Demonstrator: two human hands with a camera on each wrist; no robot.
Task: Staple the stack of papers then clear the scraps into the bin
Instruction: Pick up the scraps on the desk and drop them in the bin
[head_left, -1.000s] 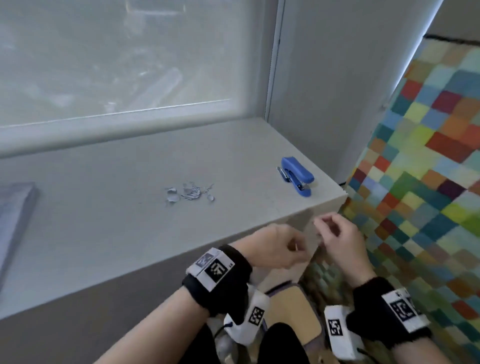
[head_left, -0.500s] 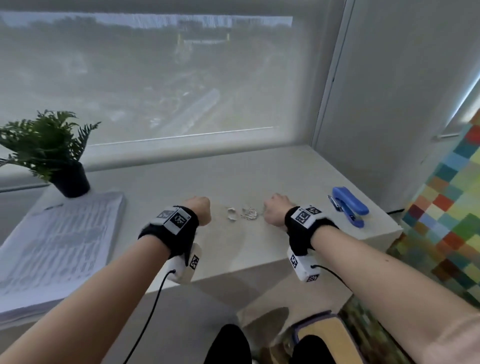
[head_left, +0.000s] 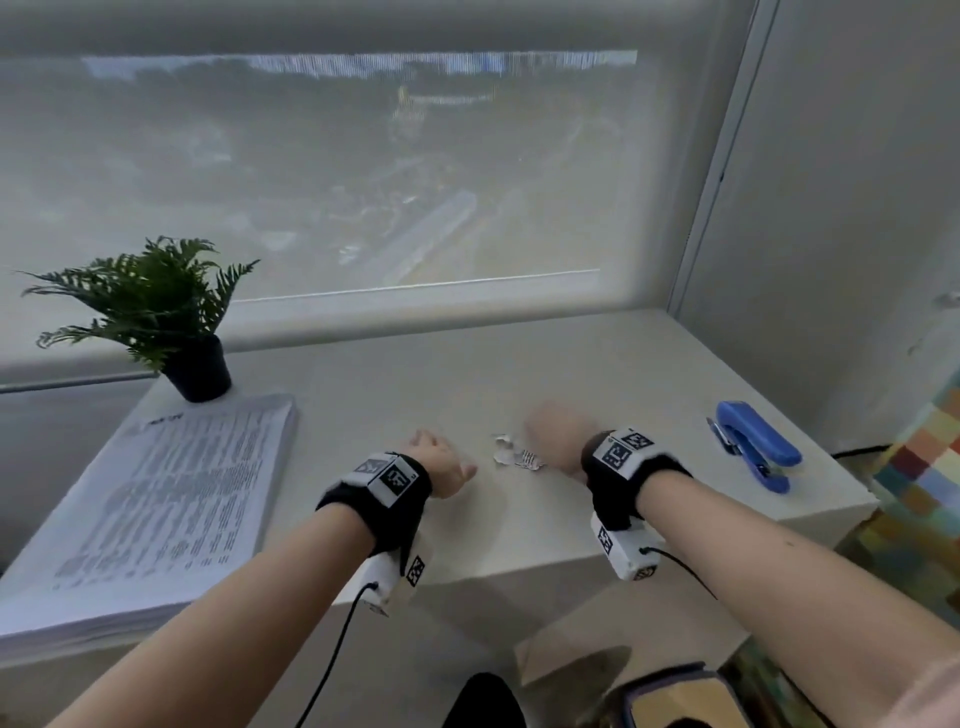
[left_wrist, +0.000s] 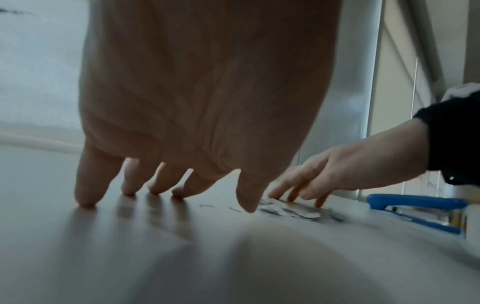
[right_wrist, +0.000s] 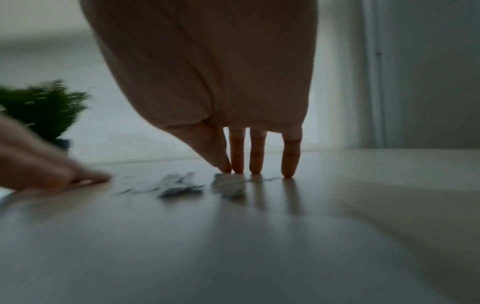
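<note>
A pale window-ledge counter (head_left: 571, 374) runs under a blurred, screened window. From the small pile of torn white paper scraps with printed marks (head_left: 514, 457) near its middle, the thick stack of printed white papers (head_left: 171, 493) lies at nine o'clock, the small blue stapler (head_left: 756, 452) at three o'clock, well apart, and the green fern in its black pot (head_left: 171, 322) at ten o'clock.

Your left hand (head_left: 439, 465) is spread, fingertips (left_wrist: 85, 199) down on the counter just left of the pile, holding nothing. Your right hand (head_left: 558, 434) is also spread, fingertips (right_wrist: 255, 166) touching the pile's far edge.

Treat this as gathering. Bring both hands together low and flat, so the light scraps slide into one heap rather than flutter. Watch the thin loose staples (left_wrist: 207, 205) beside your left thumb; sweep them in too. No bin can be identified for certain, so cup the heap firmly before lifting.
</note>
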